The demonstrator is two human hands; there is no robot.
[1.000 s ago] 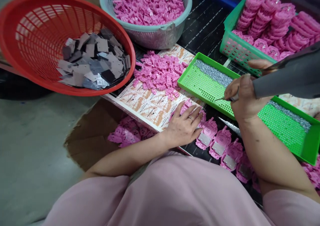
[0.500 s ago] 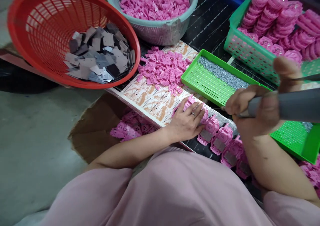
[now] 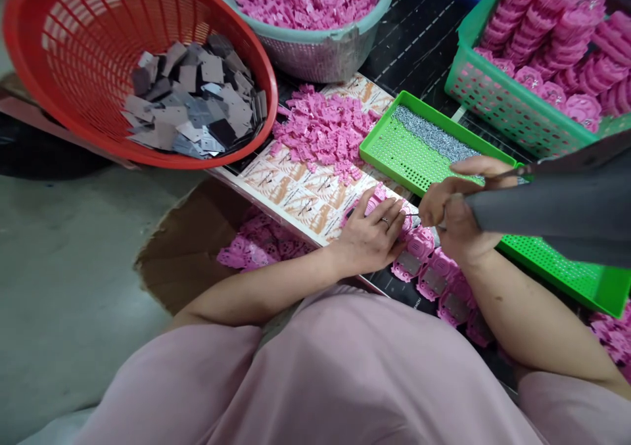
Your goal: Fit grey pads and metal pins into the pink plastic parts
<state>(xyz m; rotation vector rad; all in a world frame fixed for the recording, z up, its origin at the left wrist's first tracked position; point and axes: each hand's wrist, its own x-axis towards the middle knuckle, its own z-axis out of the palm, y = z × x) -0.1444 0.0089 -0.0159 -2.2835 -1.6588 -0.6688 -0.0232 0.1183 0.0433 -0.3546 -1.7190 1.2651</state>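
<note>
The left hand (image 3: 369,234) lies flat on a row of pink plastic parts (image 3: 419,244), and the right hand (image 3: 456,215) grips a grey pen-shaped tool (image 3: 542,211), its fine metal tip (image 3: 411,215) just beside the left hand's fingers. Nearby are a green perforated tray (image 3: 399,162), a loose pink pile (image 3: 323,129) on a printed sheet (image 3: 296,198), and a red basket (image 3: 261,90) holding grey squares (image 3: 197,96).
</note>
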